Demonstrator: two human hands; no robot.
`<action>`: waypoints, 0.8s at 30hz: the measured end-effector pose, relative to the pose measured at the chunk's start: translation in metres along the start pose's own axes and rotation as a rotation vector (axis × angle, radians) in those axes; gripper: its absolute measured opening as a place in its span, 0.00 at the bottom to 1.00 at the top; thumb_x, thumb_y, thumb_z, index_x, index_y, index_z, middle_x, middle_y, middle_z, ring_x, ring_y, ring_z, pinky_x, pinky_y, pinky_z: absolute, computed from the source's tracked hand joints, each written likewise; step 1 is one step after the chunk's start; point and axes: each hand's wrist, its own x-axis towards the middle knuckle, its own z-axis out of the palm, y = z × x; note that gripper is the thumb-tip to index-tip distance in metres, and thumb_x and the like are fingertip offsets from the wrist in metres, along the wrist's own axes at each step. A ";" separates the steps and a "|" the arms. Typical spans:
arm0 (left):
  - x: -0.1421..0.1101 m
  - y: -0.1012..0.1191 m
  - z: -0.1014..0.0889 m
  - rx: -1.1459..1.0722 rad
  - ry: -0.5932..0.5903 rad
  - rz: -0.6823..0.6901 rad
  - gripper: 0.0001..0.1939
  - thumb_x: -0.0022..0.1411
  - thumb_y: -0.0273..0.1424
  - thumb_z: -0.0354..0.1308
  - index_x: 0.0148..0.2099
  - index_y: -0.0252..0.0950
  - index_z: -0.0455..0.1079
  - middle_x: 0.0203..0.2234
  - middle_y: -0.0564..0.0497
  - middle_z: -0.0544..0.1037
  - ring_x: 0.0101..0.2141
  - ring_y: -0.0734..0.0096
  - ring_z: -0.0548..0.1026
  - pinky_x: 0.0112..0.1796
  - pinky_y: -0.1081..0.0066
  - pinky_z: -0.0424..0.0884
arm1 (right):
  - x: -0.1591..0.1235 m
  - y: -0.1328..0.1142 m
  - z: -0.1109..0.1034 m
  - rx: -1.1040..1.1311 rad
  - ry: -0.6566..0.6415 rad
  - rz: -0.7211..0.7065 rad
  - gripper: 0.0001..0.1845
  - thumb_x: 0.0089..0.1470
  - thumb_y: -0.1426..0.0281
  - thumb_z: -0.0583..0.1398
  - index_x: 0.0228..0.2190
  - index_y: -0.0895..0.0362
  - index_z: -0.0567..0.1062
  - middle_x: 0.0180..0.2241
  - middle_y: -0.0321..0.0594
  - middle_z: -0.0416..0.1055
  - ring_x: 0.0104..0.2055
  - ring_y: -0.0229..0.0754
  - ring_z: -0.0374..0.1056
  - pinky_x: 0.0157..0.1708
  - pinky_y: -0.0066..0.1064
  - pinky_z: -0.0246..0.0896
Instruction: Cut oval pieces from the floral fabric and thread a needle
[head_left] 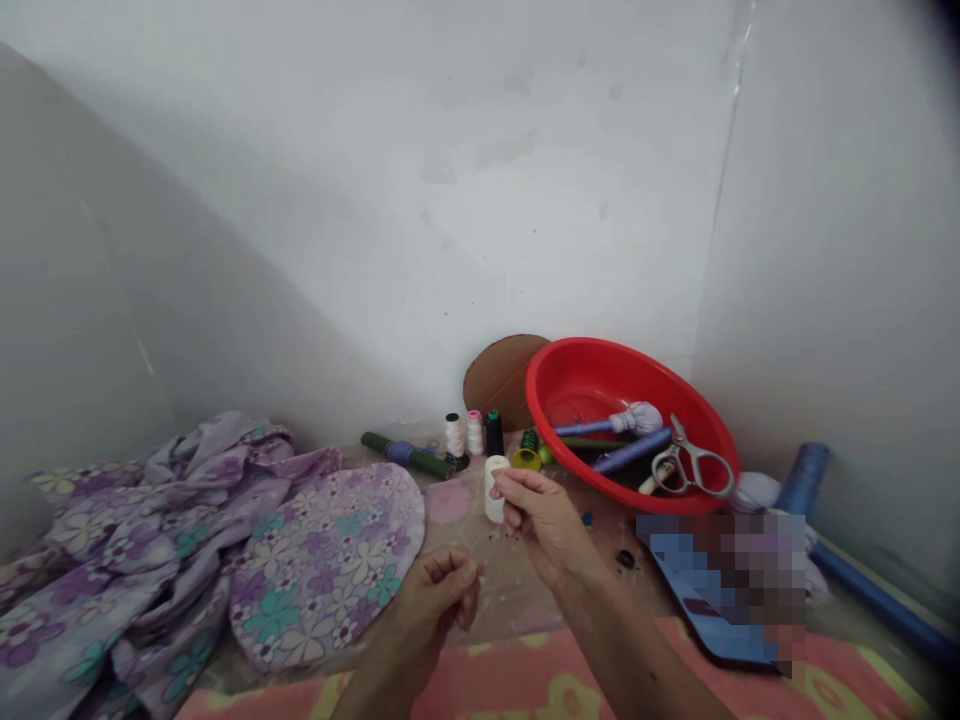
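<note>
While the right hand (544, 525) pinches a white thread spool (495, 490) between thumb and fingertips, the left hand (431, 605) curls just below it, fingertips pressed together (any thread there is too fine to make out). An oval of purple floral fabric (326, 565) lies just left of the left hand. Beyond the right hand sits a red plastic basin (600, 385) holding steel scissors (694, 462); three upright thread spools (474, 433) stand just past the white spool.
</note>
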 end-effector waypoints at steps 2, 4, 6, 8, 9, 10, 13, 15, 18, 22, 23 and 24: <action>0.001 0.000 -0.003 -0.027 -0.011 -0.007 0.15 0.47 0.35 0.59 0.18 0.33 0.60 0.09 0.58 0.62 0.12 0.83 0.56 0.17 0.77 0.45 | 0.000 0.001 -0.001 -0.038 -0.016 -0.013 0.08 0.38 0.67 0.61 0.22 0.61 0.72 0.21 0.34 0.66 0.14 0.25 0.51 0.14 0.21 0.45; 0.000 0.002 -0.005 -0.039 -0.010 -0.001 0.15 0.46 0.36 0.59 0.19 0.33 0.60 0.10 0.58 0.61 0.12 0.84 0.55 0.17 0.77 0.45 | 0.000 0.002 -0.001 -0.057 -0.028 -0.019 0.09 0.39 0.67 0.61 0.24 0.61 0.72 0.21 0.35 0.67 0.14 0.25 0.51 0.14 0.21 0.45; -0.002 0.006 -0.006 -0.030 -0.011 0.012 0.15 0.46 0.36 0.59 0.19 0.32 0.60 0.10 0.58 0.61 0.12 0.84 0.55 0.17 0.77 0.45 | 0.001 0.003 -0.001 -0.064 -0.039 -0.017 0.09 0.39 0.68 0.61 0.25 0.60 0.72 0.21 0.35 0.67 0.13 0.25 0.50 0.14 0.21 0.46; -0.004 0.010 -0.008 -0.006 -0.019 0.023 0.15 0.47 0.36 0.59 0.18 0.32 0.60 0.09 0.57 0.61 0.13 0.84 0.55 0.18 0.77 0.45 | 0.001 0.004 -0.001 -0.072 -0.050 -0.016 0.09 0.40 0.68 0.60 0.26 0.61 0.72 0.21 0.35 0.67 0.13 0.25 0.50 0.14 0.21 0.46; -0.005 0.012 -0.010 0.005 -0.026 0.024 0.15 0.47 0.36 0.59 0.18 0.32 0.60 0.09 0.57 0.61 0.13 0.84 0.55 0.18 0.77 0.45 | 0.001 0.004 0.000 -0.077 -0.053 -0.020 0.09 0.40 0.68 0.60 0.26 0.61 0.73 0.21 0.36 0.68 0.13 0.25 0.50 0.14 0.21 0.46; -0.005 0.014 -0.013 0.010 -0.032 0.025 0.15 0.47 0.36 0.59 0.18 0.32 0.60 0.09 0.57 0.61 0.13 0.84 0.55 0.18 0.77 0.45 | 0.001 0.004 -0.001 -0.080 -0.052 -0.027 0.09 0.40 0.68 0.60 0.25 0.61 0.73 0.22 0.36 0.68 0.13 0.25 0.50 0.14 0.21 0.47; -0.007 0.016 -0.023 0.005 -0.060 0.011 0.15 0.46 0.35 0.59 0.18 0.32 0.60 0.09 0.58 0.61 0.12 0.84 0.55 0.17 0.77 0.44 | 0.002 0.004 -0.002 -0.085 -0.022 -0.043 0.08 0.39 0.68 0.61 0.23 0.61 0.73 0.22 0.37 0.68 0.14 0.26 0.51 0.14 0.22 0.48; -0.008 0.018 -0.029 0.002 -0.085 0.005 0.14 0.46 0.35 0.60 0.19 0.32 0.61 0.09 0.58 0.61 0.12 0.84 0.54 0.16 0.78 0.44 | 0.003 0.003 -0.004 -0.085 -0.002 -0.049 0.09 0.39 0.67 0.61 0.23 0.61 0.74 0.20 0.36 0.68 0.13 0.26 0.50 0.13 0.22 0.48; -0.009 0.020 -0.036 0.014 -0.104 0.003 0.15 0.45 0.37 0.60 0.18 0.32 0.61 0.07 0.58 0.60 0.10 0.85 0.53 0.15 0.78 0.44 | 0.006 0.002 -0.008 -0.075 0.009 -0.071 0.10 0.39 0.66 0.61 0.24 0.61 0.74 0.19 0.36 0.68 0.13 0.26 0.50 0.13 0.21 0.48; -0.010 0.023 -0.039 0.076 -0.046 -0.019 0.16 0.42 0.39 0.61 0.17 0.32 0.63 0.05 0.58 0.60 0.09 0.85 0.53 0.14 0.79 0.44 | 0.008 -0.001 -0.011 -0.055 0.044 -0.097 0.10 0.39 0.67 0.61 0.24 0.61 0.73 0.24 0.39 0.70 0.13 0.25 0.51 0.12 0.21 0.46; -0.010 0.024 -0.040 0.101 -0.024 -0.034 0.16 0.42 0.39 0.61 0.17 0.32 0.63 0.05 0.58 0.61 0.09 0.85 0.54 0.13 0.79 0.44 | 0.008 -0.002 -0.012 -0.049 0.049 -0.100 0.10 0.39 0.67 0.61 0.25 0.61 0.73 0.24 0.39 0.70 0.13 0.25 0.51 0.12 0.21 0.47; -0.010 0.025 -0.041 0.127 -0.006 -0.050 0.16 0.42 0.39 0.61 0.17 0.32 0.64 0.06 0.56 0.63 0.09 0.85 0.55 0.13 0.79 0.44 | 0.008 -0.003 -0.012 -0.039 0.049 -0.102 0.10 0.40 0.67 0.61 0.25 0.61 0.73 0.25 0.39 0.71 0.13 0.25 0.51 0.13 0.21 0.47</action>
